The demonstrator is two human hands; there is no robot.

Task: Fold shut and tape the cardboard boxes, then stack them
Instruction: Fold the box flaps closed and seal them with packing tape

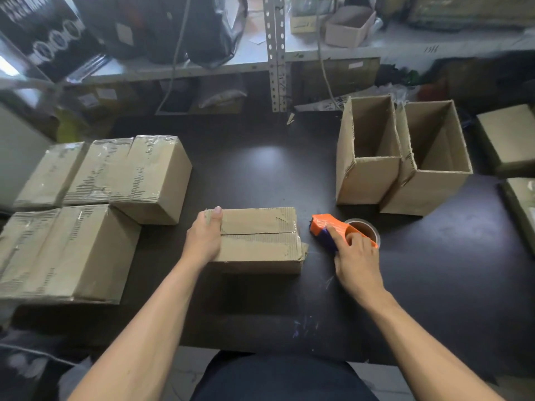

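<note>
A small cardboard box (260,241) stands in the middle of the dark table (434,285), its two top flaps folded shut with a bare seam between them. My left hand (204,238) presses flat on the box's left end, thumb along the far edge. My right hand (357,256) grips the orange and purple tape dispenser (330,227), which rests on the table just right of the box, its tape roll (364,230) behind my fingers. Several taped boxes (130,175) are grouped at the left.
Two open cardboard boxes (373,151) (434,157) stand upright at the back right. More cardboard (509,140) lies at the far right edge. A metal shelf (278,53) with bags and small boxes runs behind the table.
</note>
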